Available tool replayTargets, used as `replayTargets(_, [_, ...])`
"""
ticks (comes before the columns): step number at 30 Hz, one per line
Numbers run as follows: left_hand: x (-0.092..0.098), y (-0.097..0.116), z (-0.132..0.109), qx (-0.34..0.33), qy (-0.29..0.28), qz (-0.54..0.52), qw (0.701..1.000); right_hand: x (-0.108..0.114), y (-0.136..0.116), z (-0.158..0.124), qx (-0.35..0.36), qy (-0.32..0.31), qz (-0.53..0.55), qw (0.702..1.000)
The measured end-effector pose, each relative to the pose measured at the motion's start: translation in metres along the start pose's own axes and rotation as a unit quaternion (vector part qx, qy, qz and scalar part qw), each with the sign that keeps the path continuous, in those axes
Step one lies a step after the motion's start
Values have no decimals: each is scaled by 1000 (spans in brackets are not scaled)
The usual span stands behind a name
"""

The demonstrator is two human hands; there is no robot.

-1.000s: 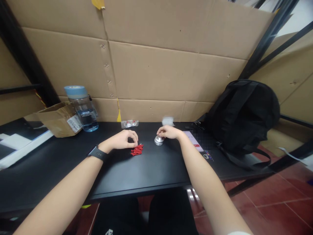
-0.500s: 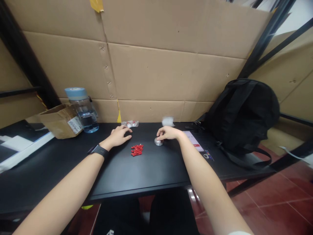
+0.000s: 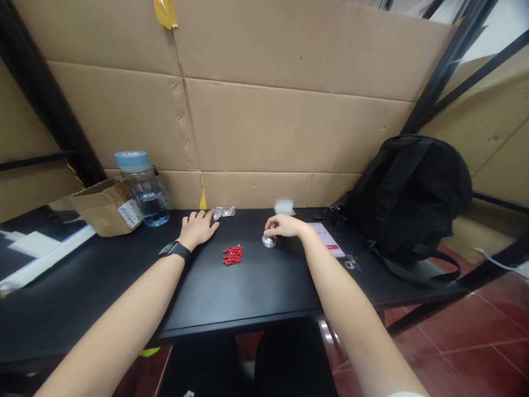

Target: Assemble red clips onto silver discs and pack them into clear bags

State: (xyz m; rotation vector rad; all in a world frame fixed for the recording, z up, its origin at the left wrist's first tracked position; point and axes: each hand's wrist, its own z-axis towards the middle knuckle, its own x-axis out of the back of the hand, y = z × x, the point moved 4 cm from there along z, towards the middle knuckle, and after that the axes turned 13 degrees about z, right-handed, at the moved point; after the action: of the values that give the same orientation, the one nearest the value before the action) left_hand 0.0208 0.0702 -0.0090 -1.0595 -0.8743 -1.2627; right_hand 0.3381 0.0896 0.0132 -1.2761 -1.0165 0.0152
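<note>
My right hand [image 3: 283,225] pinches a small round silver metal object [image 3: 269,241] that rests on the black tabletop; its exact kind is hard to make out. My left hand [image 3: 199,227] lies on the table with fingers spread, its fingertips at the near end of a clear plastic packet [image 3: 225,211] holding small red and silver pieces. Between the hands and nearer to me is a little bunch of red cord-like pieces [image 3: 233,255]. A watch [image 3: 175,250] is strapped round my left wrist.
A blue-lidded water bottle [image 3: 145,190] and an open cardboard box [image 3: 103,208] stand at the left. A white piece [image 3: 284,207] lies by the cardboard wall [image 3: 256,138]. Rightward are a phone [image 3: 328,240], a keyring [image 3: 350,264] and a black backpack [image 3: 417,193].
My left hand has shifted slightly and its fingers have reached toward the plastic packet. My right hand stays on the silver object. The view has tilted a little.
</note>
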Motion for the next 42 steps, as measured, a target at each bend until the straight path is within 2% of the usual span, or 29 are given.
replayTargets(4, [5,-7,-3,16,24,9,1000,0,-5,1,20,36,-16,999])
replayTargets(8, [10,-10,-3,-8,34,-69,997,-3,-22,3,102,139,-54,984])
replayTargets(11, [17,2,-6,-37,61,-175,982,-16,-40,5,191,194,-71,960])
replayTargets(14, [29,26,-12,-100,93,-275,952,-32,-52,8,239,217,-46,945])
replayTargets(18, [44,59,-21,-180,111,-319,924,-49,-59,13,226,204,-41,952])
replayTargets(21, [47,69,-24,-191,111,-333,917,-52,-58,16,195,200,-47,959])
replayTargets(28, [23,65,-19,-165,60,-326,929,-40,-49,19,133,252,-38,958])
replayTargets(31, [21,63,-18,-156,57,-322,932,-37,-43,22,120,253,-17,960])
replayTargets(36, [27,66,-20,-149,46,-341,927,-35,-43,23,148,257,8,955])
replayTargets(42, [24,69,-20,-164,49,-305,937,-33,-55,16,189,306,25,933])
